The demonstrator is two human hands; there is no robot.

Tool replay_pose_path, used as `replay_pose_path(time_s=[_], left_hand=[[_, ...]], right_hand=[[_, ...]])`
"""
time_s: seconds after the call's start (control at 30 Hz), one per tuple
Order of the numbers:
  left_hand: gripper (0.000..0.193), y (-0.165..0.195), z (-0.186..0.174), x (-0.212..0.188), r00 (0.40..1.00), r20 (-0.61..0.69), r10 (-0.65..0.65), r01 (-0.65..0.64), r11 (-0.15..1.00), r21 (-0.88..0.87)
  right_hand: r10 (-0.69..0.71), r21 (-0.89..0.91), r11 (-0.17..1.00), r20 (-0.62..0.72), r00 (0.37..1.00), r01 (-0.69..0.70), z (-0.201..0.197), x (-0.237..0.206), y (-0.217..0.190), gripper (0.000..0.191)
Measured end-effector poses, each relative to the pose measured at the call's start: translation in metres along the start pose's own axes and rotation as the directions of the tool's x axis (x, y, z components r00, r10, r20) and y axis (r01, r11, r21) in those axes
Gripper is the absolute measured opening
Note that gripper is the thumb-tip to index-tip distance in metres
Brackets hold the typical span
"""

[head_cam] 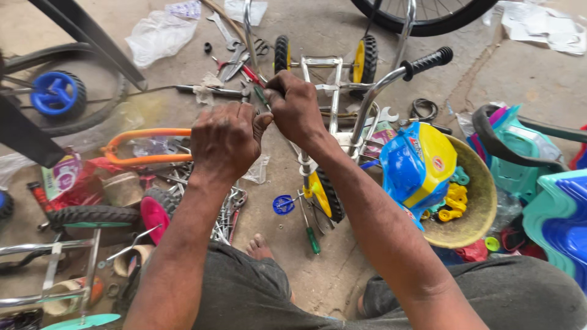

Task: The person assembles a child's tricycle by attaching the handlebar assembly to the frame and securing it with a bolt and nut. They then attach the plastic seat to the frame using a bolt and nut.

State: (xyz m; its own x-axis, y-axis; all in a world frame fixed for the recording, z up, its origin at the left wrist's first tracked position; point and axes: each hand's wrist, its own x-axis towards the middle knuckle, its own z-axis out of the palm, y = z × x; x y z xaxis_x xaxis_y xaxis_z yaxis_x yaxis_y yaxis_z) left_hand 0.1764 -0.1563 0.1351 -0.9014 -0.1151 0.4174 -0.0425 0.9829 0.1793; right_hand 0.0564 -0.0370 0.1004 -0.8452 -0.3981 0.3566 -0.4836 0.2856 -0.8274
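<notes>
— What lies far left on the floor?
— A blue wheel (54, 93), then an orange tube (147, 157).
— And the hands?
— The left hand (225, 139) is curled into a fist, its thumb touching the right hand (295, 108), which is clenched around the left end of the chrome handlebar (373, 98) of a small tricycle frame (324, 91) lying on the floor.
— Further right?
— A blue and yellow toy body (419, 164) rests in a round bowl (480, 201).
</notes>
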Motion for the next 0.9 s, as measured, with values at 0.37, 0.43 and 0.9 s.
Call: replay_pose_path(time_s=[0.37, 0.43, 0.9], left_hand=[[0.059, -0.028, 0.013, 0.019, 0.992, 0.049, -0.116, 0.115, 0.993, 0.022], [0.051, -0.022, 0.022, 0.002, 0.977, -0.207, 0.043, -0.036, 0.999, 0.037], [0.063, -0.047, 0.007, 0.036, 0.963, 0.263, -0.058, 0.092, 0.989, -0.119]], right_hand=[[-0.023, -0.009, 1.000, -0.049, 0.999, 0.023, 0.010, -0.007, -0.008, 0.010], [-0.028, 0.001, 1.000, -0.058, 0.998, 0.028, 0.006, -0.008, -0.005, 0.010], [-0.056, 0.024, 0.998, -0.063, 0.996, 0.058, 0.011, -0.005, 0.000, 0.011]])
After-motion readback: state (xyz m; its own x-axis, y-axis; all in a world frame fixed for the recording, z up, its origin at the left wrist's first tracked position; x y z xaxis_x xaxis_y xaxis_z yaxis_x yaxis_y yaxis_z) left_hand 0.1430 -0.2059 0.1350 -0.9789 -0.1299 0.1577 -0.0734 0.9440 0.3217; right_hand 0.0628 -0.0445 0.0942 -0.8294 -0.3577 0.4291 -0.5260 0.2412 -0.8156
